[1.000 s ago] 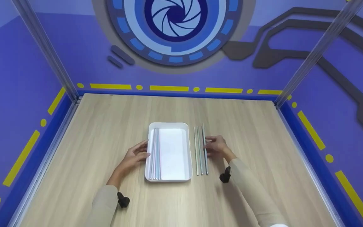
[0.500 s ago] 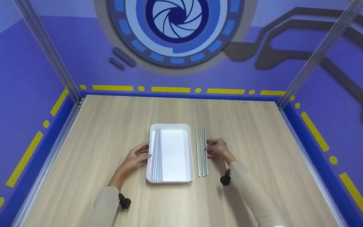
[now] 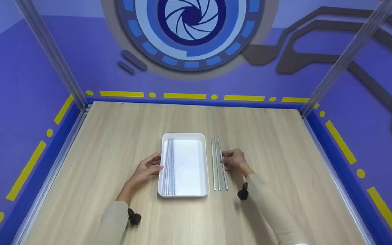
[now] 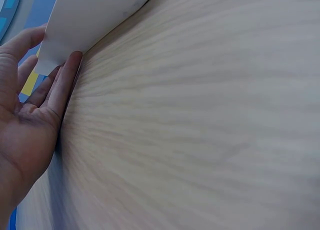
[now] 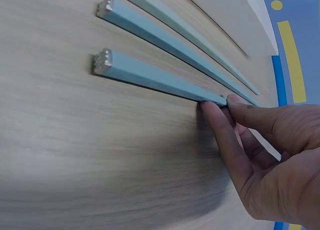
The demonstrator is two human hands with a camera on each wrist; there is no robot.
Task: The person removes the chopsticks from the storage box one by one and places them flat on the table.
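Note:
A white tray [image 3: 189, 170] lies on the table with several pale chopsticks [image 3: 169, 170] side by side along its left wall. My left hand [image 3: 148, 166] holds the tray's left edge; its thumb overlaps the rim, and the other fingers touch the outer wall. To the right of the tray, two chopsticks [image 5: 165, 42] lie roughly parallel on the table, pale green and light blue. Beside them is a third, light blue chopstick [image 5: 150, 77] with a clear, faceted end. My right hand [image 3: 235, 160] pinches this one between thumb and finger; some fingers are hidden behind the others.
The light wood table [image 3: 274, 136] is bounded by blue-purple panels [image 3: 22, 85] at the left, back and right, with metal posts [image 3: 51, 58] at the corners. The tray's outer wall [image 5: 240, 20] stands close beside the loose chopsticks.
The chopstick in my right hand has turned slightly: its near end has swung right and its far end left, towards the other two. My left hand stays at the tray.

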